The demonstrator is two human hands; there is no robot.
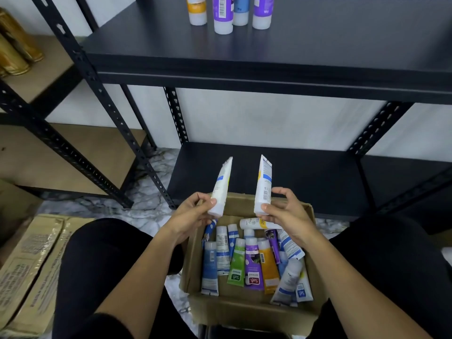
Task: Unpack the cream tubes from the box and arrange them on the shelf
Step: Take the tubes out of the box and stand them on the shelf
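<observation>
A person seated on a marble-patterned floor (146, 211) holds two white cream tubes upright above an open cardboard box (247, 307) set between the knees. The left hand (195, 214) pinches the left tube (221, 189) near its cap; the right hand (286, 214) pinches the right tube (263, 185) the same way, and the two tubes stand apart, crimped ends up. More tubes lie loose in the box, a green one (236, 264) and a purple one (253, 265) both reading "Safi". On the black upper shelf (318, 52), four tubes (230, 14) stand cap-down near the far middle, with bare board to the left, right and near edge. The lower shelf (293, 177) lies just beyond the box. Flattened cartons (31, 270) lie at near left.
</observation>
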